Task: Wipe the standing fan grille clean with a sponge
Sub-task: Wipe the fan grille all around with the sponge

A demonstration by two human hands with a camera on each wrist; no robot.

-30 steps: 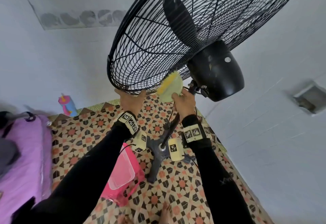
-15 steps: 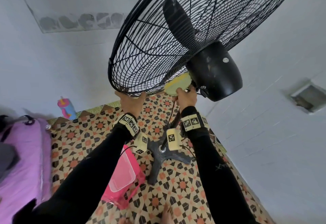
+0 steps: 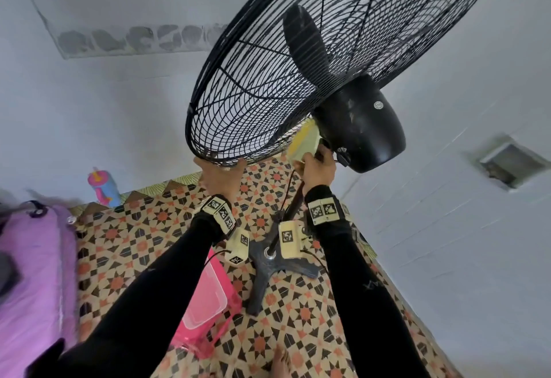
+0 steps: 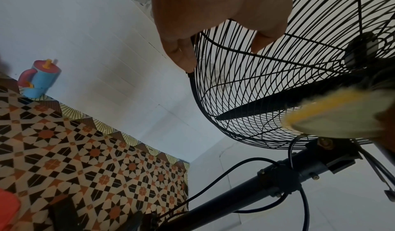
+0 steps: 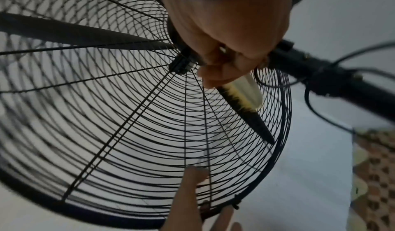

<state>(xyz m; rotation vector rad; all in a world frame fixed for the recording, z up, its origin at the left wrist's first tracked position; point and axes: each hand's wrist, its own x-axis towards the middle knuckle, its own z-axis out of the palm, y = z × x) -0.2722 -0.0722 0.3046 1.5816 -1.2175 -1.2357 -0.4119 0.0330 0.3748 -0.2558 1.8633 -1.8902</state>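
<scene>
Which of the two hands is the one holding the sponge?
The right hand, up beside the black motor housing, grips the yellow sponge against the grille. The left hand holds only the grille's lower rim.

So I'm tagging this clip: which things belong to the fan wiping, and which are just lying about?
In the job:
- black wire fan grille
- yellow sponge, gripped in the right hand
- left hand, holding the grille's rim

Lying about:
- pink plastic box
- blue and pink cup
- purple bag
</scene>
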